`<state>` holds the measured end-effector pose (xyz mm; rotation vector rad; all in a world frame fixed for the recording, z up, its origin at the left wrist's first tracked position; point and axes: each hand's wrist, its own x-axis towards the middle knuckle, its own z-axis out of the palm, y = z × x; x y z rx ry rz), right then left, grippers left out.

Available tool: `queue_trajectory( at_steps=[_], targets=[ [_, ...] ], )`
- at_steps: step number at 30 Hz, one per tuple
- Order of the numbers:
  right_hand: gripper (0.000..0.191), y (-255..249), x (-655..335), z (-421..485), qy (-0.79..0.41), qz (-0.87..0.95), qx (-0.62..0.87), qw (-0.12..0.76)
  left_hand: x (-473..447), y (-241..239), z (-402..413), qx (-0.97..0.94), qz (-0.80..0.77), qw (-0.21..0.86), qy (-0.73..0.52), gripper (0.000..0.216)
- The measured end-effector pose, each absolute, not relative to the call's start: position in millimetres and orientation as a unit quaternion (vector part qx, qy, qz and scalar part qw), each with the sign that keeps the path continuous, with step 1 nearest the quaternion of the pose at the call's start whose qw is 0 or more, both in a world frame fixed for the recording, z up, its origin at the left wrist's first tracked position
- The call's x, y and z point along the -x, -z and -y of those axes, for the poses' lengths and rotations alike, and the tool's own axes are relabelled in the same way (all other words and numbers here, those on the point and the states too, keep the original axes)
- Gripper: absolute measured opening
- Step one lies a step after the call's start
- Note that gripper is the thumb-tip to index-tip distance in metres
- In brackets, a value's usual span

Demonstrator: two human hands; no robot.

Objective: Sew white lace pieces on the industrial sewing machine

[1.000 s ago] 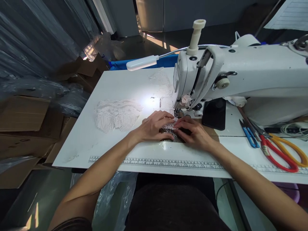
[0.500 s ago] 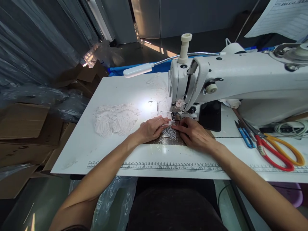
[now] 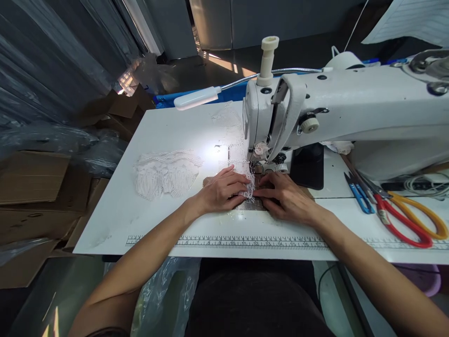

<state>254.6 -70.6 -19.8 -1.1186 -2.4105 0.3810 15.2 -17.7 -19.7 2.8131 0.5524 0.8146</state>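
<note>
Left hand (image 3: pixel 226 191) lies on the white lace (image 3: pixel 250 188), fingers a bit apart, right hand (image 3: pixel 283 197) is at the edge, can't tell if it's pinching, lace is on the table (image 3: pixel 115 206) by the sewing machine (image 3: pixel 351 100)

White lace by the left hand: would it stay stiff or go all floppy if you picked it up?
Probably floppy: the white lace looks bunched beside the left hand. It's likely light too, since it looks thin and full of holes. Those holes might snag easily.
</note>
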Motion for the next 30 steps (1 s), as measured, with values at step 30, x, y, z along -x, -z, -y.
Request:
queue_trajectory(
  at_steps=[30],
  targets=[
    [0.040,27.4,-261.7,52.7,-0.076,0.882,0.416,0.207,-23.2,18.5,25.3,-0.949,-0.185,0.042,-0.250,0.021]
  ],
)
